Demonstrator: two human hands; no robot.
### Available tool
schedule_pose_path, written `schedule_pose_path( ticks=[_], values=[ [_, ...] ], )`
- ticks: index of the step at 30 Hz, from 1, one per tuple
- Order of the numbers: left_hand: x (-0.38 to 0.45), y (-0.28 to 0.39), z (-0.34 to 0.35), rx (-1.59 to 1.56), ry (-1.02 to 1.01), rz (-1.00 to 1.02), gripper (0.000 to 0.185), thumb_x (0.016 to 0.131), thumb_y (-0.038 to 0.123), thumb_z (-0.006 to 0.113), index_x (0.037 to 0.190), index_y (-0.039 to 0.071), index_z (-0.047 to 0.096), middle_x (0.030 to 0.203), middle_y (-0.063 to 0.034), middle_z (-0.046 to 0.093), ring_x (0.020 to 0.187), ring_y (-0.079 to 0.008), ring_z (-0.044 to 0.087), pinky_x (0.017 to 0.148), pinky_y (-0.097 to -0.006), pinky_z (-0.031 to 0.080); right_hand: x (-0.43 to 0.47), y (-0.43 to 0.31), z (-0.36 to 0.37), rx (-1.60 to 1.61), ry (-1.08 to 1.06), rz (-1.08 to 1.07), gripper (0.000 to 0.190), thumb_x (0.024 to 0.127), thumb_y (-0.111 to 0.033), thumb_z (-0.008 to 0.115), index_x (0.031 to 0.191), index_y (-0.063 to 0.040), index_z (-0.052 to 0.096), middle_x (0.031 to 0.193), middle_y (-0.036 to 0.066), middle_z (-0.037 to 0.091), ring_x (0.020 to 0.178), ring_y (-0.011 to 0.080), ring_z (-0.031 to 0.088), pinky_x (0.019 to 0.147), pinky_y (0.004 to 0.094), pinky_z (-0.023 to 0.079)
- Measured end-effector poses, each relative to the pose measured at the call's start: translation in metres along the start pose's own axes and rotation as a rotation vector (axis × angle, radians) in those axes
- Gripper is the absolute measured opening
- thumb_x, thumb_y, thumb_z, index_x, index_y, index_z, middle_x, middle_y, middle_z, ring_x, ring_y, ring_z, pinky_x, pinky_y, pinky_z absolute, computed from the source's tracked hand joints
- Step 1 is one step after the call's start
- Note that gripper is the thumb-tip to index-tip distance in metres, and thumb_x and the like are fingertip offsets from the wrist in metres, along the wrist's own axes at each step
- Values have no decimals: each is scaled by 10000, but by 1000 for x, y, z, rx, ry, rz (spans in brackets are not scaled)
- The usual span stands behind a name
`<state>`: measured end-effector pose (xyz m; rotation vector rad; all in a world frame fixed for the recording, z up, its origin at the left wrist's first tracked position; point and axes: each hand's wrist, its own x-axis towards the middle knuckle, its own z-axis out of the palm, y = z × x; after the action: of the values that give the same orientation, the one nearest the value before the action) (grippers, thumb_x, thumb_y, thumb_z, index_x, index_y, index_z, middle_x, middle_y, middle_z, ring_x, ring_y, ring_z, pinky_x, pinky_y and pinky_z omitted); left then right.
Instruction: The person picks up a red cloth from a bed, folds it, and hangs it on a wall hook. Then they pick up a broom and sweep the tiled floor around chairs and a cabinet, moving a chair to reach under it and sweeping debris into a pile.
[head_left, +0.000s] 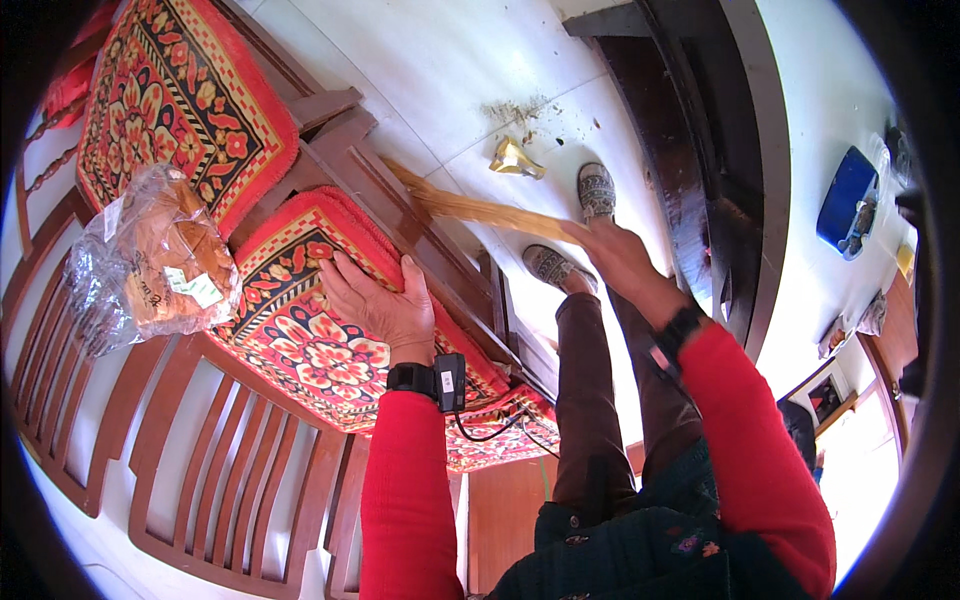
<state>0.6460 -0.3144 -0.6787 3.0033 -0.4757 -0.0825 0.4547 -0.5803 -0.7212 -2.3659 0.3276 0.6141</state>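
Observation:
My left hand (382, 300) rests with its fingers spread on a red floral seat mat (322, 352) of a wooden bench. In my right hand (619, 259) is the handle end of a straw broom (487, 212), which slants away to the upper left; its far end is hidden by the bench edge. On the floor past the broom lie a crumpled gold wrapper (516, 159) and scattered crumbs and debris (517, 112). A clear plastic bag (161, 259) with something brown inside sits on the bench, left of my left hand.
The slatted wooden bench back (225, 465) runs along the lower left. Another patterned mat (180, 105) covers the seat at the upper left. A dark wooden table (675, 135) stands right of my feet, and a blue container (847, 202) is at the far right. Cables cross the mat by my left wrist.

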Motion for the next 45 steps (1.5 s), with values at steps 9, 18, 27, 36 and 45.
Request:
schedule_pose_path(
  ticks=[9,18,27,36,45],
  values=[
    [-1,-1,3,5,-12,-9,845,843,439,653,1446,-29,289,1502,-284,257,1378,-450,256,1112,-577,206,177,-11,79,-11,-61,-212,511,876,-38,492,1301,-307,584,833,125,627,794,336,647,676,436,516],
    [0,1,-1,0,-16,-24,829,845,437,652,1446,-13,299,1503,-264,267,1370,-437,275,1117,-555,220,130,-9,57,-403,-427,-391,385,911,-124,535,1231,-312,634,875,76,661,827,290,679,668,409,538],
    [-1,-1,2,-23,50,-8,812,837,468,639,1432,10,330,1499,-220,286,1366,-416,284,1114,-557,229,117,-54,-80,-775,-486,-258,362,862,-103,615,1194,-239,659,873,86,663,845,256,672,683,368,529],
    [0,-3,3,-49,71,-17,810,821,450,666,1431,30,339,1481,-215,321,1357,-412,296,1103,-548,245,44,-105,-190,-853,-411,-121,430,854,-108,618,1278,-176,593,873,93,643,823,258,661,680,365,524],
    [0,-2,3,-56,73,-32,817,806,430,682,1432,35,336,1490,-196,312,1360,-406,294,1106,-547,236,67,-93,-102,-453,-156,-117,316,880,-109,520,1190,-109,580,840,143,636,762,321,660,639,433,527]
  ],
)
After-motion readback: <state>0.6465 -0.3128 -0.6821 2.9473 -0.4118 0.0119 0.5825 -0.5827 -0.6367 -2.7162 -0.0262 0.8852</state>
